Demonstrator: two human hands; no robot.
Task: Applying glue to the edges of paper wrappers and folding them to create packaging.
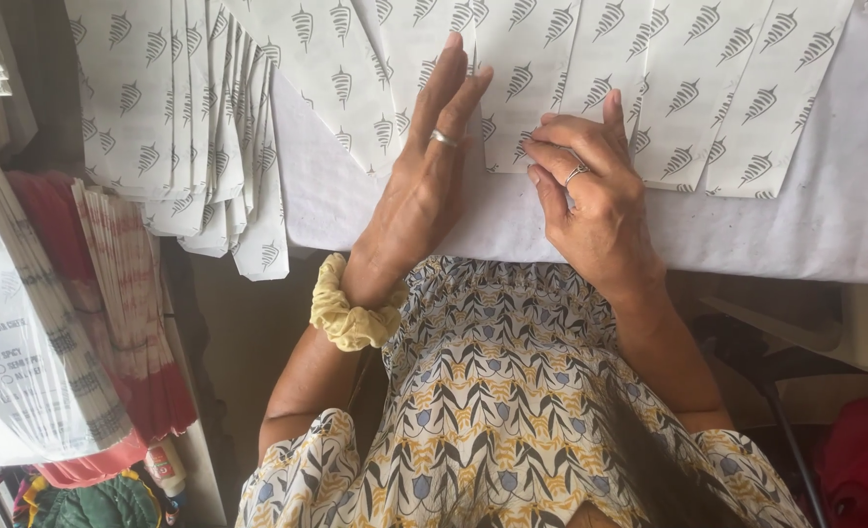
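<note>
Several white paper sheets printed with small dark leaf marks (541,59) lie overlapped in a row on a white-covered table (825,225). My left hand (429,166) lies flat with fingers stretched out, pressing on the sheets near the middle; it wears a ring, and a yellow scrunchie (351,308) sits on the wrist. My right hand (590,196), also ringed, has its fingers curled, the fingertips touching the lower edge of one sheet just right of my left hand.
More printed sheets (209,147) hang fanned over the table's left edge. Stacks of printed paper bags (23,323) and red-striped ones (131,303) stand at the left. A red object (864,460) and a dark cable lie lower right.
</note>
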